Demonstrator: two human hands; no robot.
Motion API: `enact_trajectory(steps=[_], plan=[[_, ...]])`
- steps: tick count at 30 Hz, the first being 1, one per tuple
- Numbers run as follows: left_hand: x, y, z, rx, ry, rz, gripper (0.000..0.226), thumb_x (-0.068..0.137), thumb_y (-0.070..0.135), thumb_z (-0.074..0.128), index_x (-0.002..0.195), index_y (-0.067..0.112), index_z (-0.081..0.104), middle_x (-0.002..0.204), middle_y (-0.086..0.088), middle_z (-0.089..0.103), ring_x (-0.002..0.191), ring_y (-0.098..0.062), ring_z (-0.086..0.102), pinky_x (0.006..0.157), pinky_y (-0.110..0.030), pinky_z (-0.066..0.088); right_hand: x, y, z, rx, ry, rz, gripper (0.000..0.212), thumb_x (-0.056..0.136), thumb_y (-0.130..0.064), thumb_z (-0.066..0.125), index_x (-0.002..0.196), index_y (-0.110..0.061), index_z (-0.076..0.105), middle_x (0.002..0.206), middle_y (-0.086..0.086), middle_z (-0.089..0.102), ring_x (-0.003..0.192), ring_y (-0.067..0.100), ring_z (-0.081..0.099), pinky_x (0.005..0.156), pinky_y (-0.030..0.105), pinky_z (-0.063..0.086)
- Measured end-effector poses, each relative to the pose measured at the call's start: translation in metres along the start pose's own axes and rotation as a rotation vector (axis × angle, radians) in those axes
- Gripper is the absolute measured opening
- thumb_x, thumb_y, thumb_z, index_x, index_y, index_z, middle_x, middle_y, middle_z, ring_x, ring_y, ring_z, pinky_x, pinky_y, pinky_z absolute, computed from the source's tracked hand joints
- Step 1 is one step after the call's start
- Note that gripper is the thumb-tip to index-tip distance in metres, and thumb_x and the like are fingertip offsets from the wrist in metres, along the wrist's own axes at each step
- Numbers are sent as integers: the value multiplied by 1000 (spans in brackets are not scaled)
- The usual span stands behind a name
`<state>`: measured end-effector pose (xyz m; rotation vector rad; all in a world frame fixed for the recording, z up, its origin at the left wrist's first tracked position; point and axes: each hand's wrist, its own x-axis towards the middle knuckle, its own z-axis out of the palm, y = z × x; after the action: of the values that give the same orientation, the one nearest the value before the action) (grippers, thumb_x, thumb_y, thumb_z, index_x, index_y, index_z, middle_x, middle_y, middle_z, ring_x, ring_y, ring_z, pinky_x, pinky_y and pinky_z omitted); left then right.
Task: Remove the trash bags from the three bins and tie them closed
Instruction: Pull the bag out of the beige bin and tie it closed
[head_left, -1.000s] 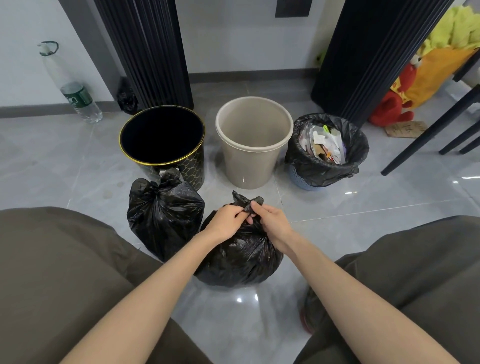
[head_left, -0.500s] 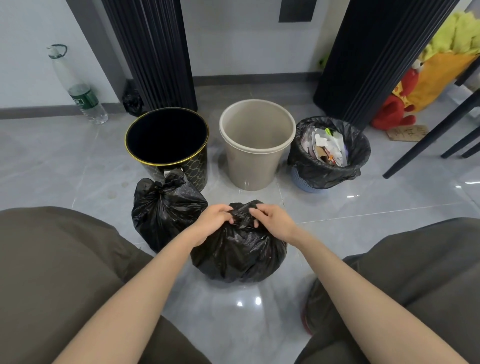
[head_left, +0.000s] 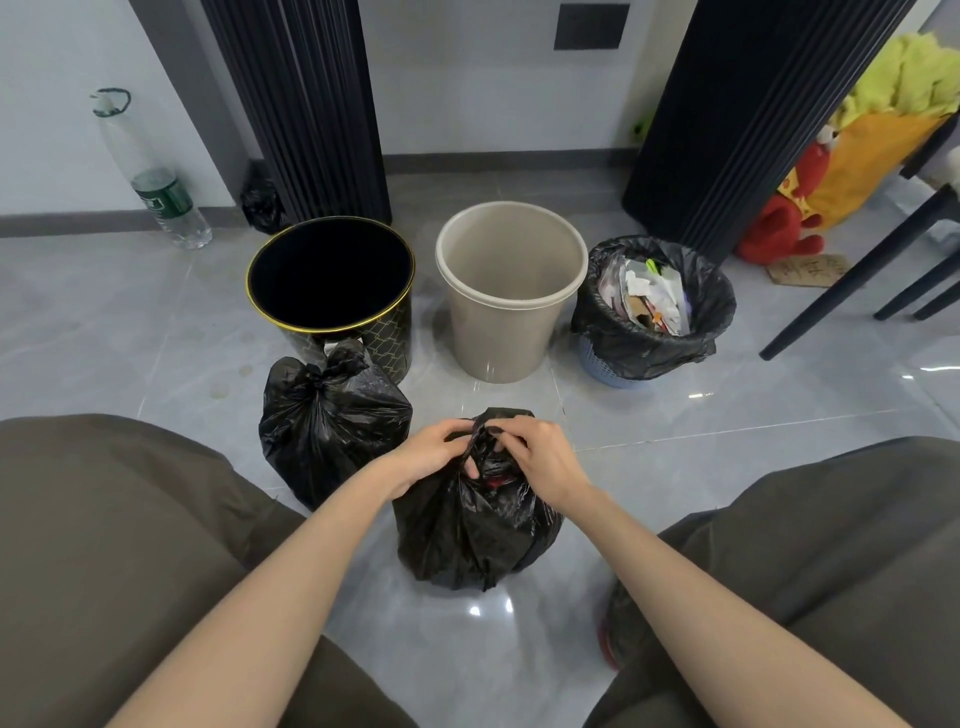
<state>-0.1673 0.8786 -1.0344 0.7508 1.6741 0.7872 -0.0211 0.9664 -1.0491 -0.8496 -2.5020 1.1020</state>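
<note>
A full black trash bag (head_left: 467, 530) stands on the floor between my knees. My left hand (head_left: 428, 454) and my right hand (head_left: 540, 460) both grip its gathered neck at the top, fingers curled into the plastic. A second black bag (head_left: 327, 421), knotted at the top, sits to its left in front of the black bin with a gold rim (head_left: 332, 280), which has no liner. The beige bin (head_left: 511, 291) in the middle has none either. The small blue bin (head_left: 608, 364) on the right holds a black liner (head_left: 654, 343) full of paper trash.
A plastic bottle (head_left: 161, 192) leans against the left wall. Two dark ribbed columns (head_left: 311, 104) stand behind the bins. Chair legs (head_left: 857, 291) and a plush toy (head_left: 831, 176) are at the right. My knees frame the lower view on grey tile floor.
My hands have shifted on the bag's neck, folding the top flaps down and working them together. The bag looks taller and narrower than before. The camera has tilted slightly.
</note>
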Motion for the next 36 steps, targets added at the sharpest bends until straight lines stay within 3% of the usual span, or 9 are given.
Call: enact_trajectory(steps=[3, 7, 10, 15, 17, 19, 24, 32, 36], plan=[[0, 1, -5, -83, -70, -30, 25, 97, 20, 48, 121, 22, 55, 84, -2, 73, 73, 2, 64, 64, -8, 45, 2, 2, 1, 53, -3, 37, 27, 96, -11, 49, 111, -17, 70, 88, 0, 62, 87, 15, 56, 79, 21, 38], [7, -10, -4, 15, -35, -52, 17, 97, 10, 45, 92, 7, 61, 67, 13, 73, 33, -1, 26, 37, -14, 20, 4, 5, 8, 61, -46, 102, 25, 95, -16, 53, 113, -14, 69, 101, -3, 54, 102, 14, 54, 86, 15, 35], [12, -11, -3, 29, 149, -77, 22, 92, 13, 52, 97, 5, 72, 77, 1, 72, 41, -7, 33, 41, -18, 31, 6, 6, 8, 105, -38, 142, 22, 93, -19, 57, 107, -14, 72, 105, -5, 55, 104, 11, 54, 89, 11, 35], [14, -6, -5, 258, 436, -16, 19, 89, 20, 59, 96, 14, 76, 89, -5, 75, 81, -22, 69, 82, -32, 55, 8, 3, 2, 256, 30, 218, 21, 92, -20, 59, 92, -6, 75, 107, 0, 68, 102, 8, 58, 86, 8, 42], [16, -12, -9, 209, 479, -54, 19, 89, 20, 58, 92, 15, 76, 85, 0, 75, 79, -20, 71, 80, -35, 57, 7, 4, 1, 318, 24, 286, 36, 93, -22, 57, 71, 5, 65, 79, 10, 65, 73, 20, 56, 70, 29, 45], [17, -16, -13, 288, 534, -72, 18, 88, 20, 59, 89, 18, 76, 86, -2, 75, 83, -23, 70, 81, -36, 57, 3, 6, 0, 413, 17, 392, 42, 94, -23, 56, 60, 1, 49, 60, 8, 42, 56, 16, 37, 57, 29, 33], [8, -28, -16, 492, 661, -115, 19, 87, 18, 57, 84, 18, 76, 87, -12, 70, 91, -33, 63, 75, -32, 47, -14, 26, 5, 923, 160, 722, 22, 96, -12, 51, 96, 5, 65, 79, 9, 66, 65, 9, 66, 70, 16, 56], [33, -11, 2, -352, 439, -82, 23, 93, 3, 39, 76, 16, 48, 97, -7, 66, 99, -23, 63, 99, -40, 47, 2, 2, 4, 1194, 157, 658, 36, 102, -19, 35, 85, -5, 63, 74, 3, 72, 76, 12, 69, 73, 17, 55], [27, -5, 14, -666, 413, -76, 29, 91, -9, 22, 77, 12, 35, 69, -7, 49, 67, -22, 56, 75, -32, 52, 6, -3, 14, 1335, 257, 736, 33, 103, -19, 32, 73, -12, 43, 47, -3, 41, 45, 9, 48, 74, 26, 53]])
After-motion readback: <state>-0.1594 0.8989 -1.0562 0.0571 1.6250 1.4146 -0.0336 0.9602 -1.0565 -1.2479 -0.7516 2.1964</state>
